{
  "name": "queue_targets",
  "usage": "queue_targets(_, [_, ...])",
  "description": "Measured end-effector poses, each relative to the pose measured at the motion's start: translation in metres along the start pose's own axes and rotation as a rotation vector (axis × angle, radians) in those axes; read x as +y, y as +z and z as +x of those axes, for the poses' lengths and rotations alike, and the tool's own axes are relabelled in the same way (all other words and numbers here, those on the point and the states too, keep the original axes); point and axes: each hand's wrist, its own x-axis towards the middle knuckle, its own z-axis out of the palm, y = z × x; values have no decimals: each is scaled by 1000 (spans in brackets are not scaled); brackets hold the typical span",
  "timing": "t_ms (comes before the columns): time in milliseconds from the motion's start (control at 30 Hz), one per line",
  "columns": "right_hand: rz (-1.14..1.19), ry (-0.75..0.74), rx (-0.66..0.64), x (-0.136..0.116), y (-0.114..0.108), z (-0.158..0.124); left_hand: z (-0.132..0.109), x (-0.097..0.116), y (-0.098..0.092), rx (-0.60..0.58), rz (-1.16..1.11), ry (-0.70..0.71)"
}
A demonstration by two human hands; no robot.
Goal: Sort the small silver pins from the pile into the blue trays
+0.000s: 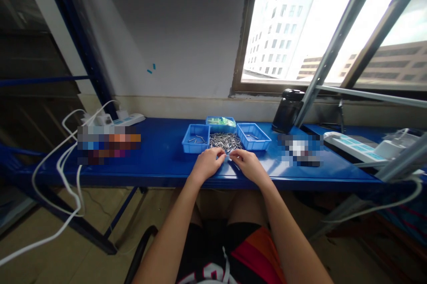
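A heap of small metal pieces, like screws, (224, 140) lies on the blue table between two blue trays. The left tray (184, 145) and the right tray (258, 144) each hold a few such pieces. My left hand (209, 162) is just in front of the heap, thumb and fingers pinched on one end of a small thin metal piece. From the right, my right hand (247, 164) pinches the other end, its fingertips close to those of the left. The piece is too small to make out in detail.
Behind the heap, a third blue tray (208, 120) holds green plastic packaging. A black device (287, 110) stands at the back right. Power strips lie at the left (129, 119) and right (354, 147), with white cables at the left. Two patches on the table are blurred.
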Motion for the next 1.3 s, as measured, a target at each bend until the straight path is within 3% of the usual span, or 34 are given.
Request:
queue_targets(167, [31, 26, 15, -2, -1, 0, 1, -2, 0, -4, -60, -40])
queue_targets(467, [-78, -50, -80, 3, 3, 2, -1, 0, -2, 2, -171, 77])
queue_targets(700, [59, -21, -27, -6, -3, 0, -1, 2, -2, 27, -186, -35])
queue_targets(867, [107, 3, -16, -11, -6, -2, -1, 0, -3, -31, -172, 34])
queue_targets(1067, [67, -15, -47, -12, -7, -3, 0, -4, 0, 2, -190, 113])
queue_targets(1300, [78, -4, -44, -11, -6, -3, 0, -5, 1, -2, -192, 88])
